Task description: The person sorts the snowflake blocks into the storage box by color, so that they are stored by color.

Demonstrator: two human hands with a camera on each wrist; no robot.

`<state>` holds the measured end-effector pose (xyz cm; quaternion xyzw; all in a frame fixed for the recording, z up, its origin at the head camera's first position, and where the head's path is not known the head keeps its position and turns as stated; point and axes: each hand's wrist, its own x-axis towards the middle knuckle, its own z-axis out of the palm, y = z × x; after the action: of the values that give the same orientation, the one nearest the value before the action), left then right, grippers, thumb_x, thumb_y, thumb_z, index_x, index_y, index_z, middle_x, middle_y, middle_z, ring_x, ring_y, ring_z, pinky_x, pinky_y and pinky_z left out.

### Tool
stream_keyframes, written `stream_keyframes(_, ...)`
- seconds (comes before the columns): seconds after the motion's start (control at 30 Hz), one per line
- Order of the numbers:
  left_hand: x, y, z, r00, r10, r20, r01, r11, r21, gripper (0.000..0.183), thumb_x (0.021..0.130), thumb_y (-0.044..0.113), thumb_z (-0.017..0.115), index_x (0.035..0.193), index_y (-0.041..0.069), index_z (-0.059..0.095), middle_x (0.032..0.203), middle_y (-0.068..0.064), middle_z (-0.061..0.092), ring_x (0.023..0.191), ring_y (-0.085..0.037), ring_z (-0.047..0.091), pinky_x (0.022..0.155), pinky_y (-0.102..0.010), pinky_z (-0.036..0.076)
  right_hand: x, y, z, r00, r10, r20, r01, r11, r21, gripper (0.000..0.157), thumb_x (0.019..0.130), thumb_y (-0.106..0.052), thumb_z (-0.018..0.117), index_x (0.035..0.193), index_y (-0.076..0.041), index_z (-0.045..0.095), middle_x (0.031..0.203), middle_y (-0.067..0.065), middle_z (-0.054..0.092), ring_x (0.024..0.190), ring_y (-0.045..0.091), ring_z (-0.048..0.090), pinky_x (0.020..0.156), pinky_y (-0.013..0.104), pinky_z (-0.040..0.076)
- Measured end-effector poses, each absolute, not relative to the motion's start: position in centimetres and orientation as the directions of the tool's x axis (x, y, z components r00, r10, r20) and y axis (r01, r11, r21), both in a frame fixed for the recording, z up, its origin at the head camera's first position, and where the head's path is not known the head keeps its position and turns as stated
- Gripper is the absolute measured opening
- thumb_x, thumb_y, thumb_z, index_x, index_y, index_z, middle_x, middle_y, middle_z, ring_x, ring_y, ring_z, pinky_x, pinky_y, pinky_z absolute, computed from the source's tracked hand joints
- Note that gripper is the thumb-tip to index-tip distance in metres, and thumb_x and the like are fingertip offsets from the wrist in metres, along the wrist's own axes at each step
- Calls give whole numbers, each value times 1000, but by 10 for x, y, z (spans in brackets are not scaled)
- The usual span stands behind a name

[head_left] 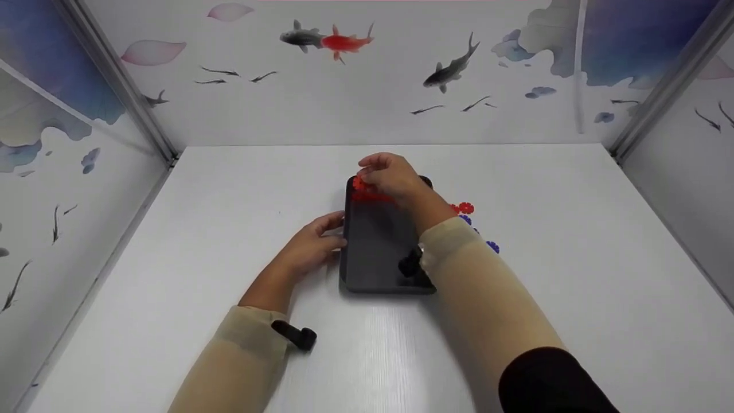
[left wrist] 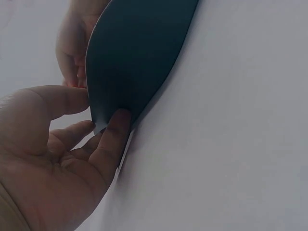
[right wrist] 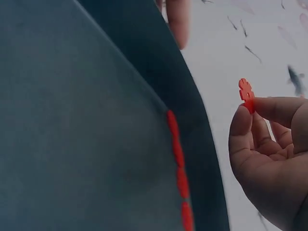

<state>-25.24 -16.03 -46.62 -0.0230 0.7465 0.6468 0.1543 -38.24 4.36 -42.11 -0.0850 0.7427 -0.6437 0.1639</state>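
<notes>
My right hand (head_left: pixel 393 175) is over the far left corner of a dark rectangular tray (head_left: pixel 381 246). In the right wrist view its thumb and index finger pinch a small red snowflake-shaped plastic piece (right wrist: pixel 246 91) by its edge, outside the tray's rim. Inside the tray, a row of red pieces (right wrist: pixel 178 151) lines the far wall, partly under the right hand in the head view. My left hand (head_left: pixel 309 244) rests with its fingertips and thumb spaced apart along the tray's left side. The left wrist view shows a finger (left wrist: pixel 120 118) against the tray's dark outer wall.
Right of the tray, partly behind the right forearm, lie loose pieces on the white table (head_left: pixel 200 246): a red piece (head_left: pixel 466 207) and several blue ones, one blue piece (head_left: pixel 492 246) nearer me. A patterned wall (head_left: pixel 367 115) stands behind the table, with side walls left and right.
</notes>
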Motion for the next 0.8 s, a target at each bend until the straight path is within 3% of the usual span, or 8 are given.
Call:
stream_keyframes(0.3,-252,-159,-462,-949,180,-261,-227,188,956,69,99,11,67,163,20,45,165,-2,49,150,-23,52,122,-47,48,-384,42,-457,-949,-289,-128,79,175,-981,26,99,-2,70,124,-8,71,112,10,76,98,19,72,85,30,63)
stream_keyframes(0.57,-250,-160,-463,-951,180,-252,-216,196,956,69,99,11,66,164,21,44,167,-1,47,149,-23,52,119,-47,50,-382,41,-463,-918,-356,-175,94,232,-968,33,97,-3,74,129,-4,68,120,17,75,96,21,75,83,31,66)
stream_keyframes(0.8,-250,-162,-464,-951,173,-257,-220,207,953,68,99,13,66,163,23,45,166,0,48,146,-22,54,117,-46,50,-382,43,-460,-927,-337,-162,65,281,-957,33,94,-3,76,127,-2,69,122,20,75,97,22,75,81,30,66)
